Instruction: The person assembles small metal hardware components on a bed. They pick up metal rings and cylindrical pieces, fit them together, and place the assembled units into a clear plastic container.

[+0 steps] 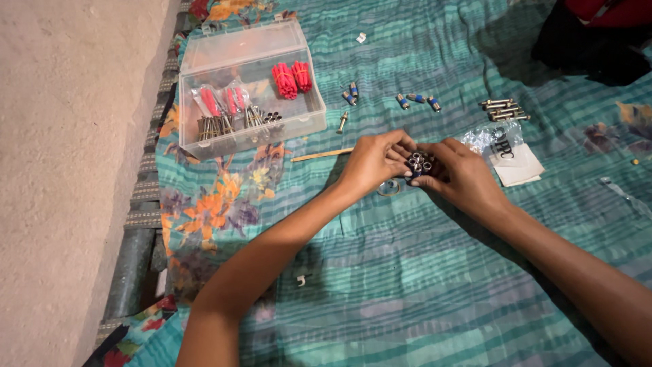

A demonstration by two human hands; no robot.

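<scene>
Both my hands meet over a teal striped bedspread (421, 272). Between them is a small bundle of metal nuts (419, 163), dark with shiny rims. My left hand (372, 162) grips the bundle from the left, fingers curled over it. My right hand (463, 175) holds it from the right and underneath. A small clear ring-shaped piece (389, 188) lies on the cloth just below my left hand.
An open clear plastic box (299, 121) at upper left holds red wall plugs (292, 78), screws and bolts. Loose blue-ended fittings (417, 100), a pile of brass bolts (505, 110), a thin wooden stick (322, 155), a plastic bag on white paper (506, 151). The bed edge and a rough wall lie left.
</scene>
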